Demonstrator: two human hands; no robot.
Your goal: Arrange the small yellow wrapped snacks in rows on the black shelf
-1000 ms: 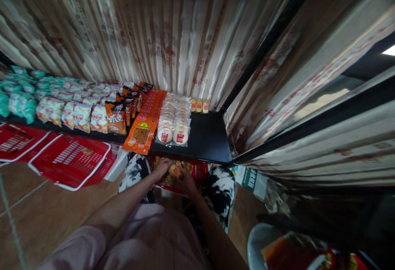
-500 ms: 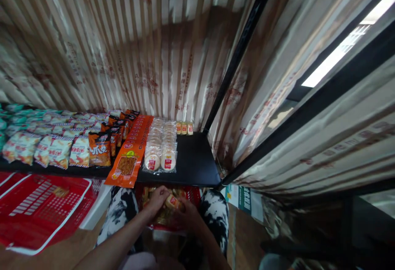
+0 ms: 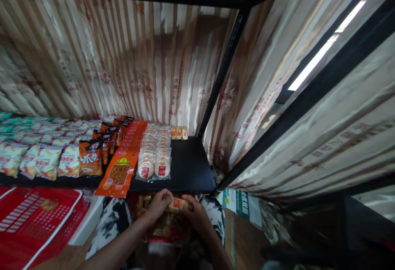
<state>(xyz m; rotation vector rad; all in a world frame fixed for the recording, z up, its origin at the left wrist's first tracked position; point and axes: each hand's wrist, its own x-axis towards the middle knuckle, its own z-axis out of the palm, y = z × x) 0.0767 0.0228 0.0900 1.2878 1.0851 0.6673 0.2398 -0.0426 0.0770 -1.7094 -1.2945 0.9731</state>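
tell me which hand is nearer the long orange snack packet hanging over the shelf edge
Left. The left hand sits just below and right of the orange packet; the right hand is farther right, past the left.

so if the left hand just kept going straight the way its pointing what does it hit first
The left hand points up and right, toward the small yellow packet both hands hold. Past that, likely the front edge of the black shelf, though depth is hard to judge here.
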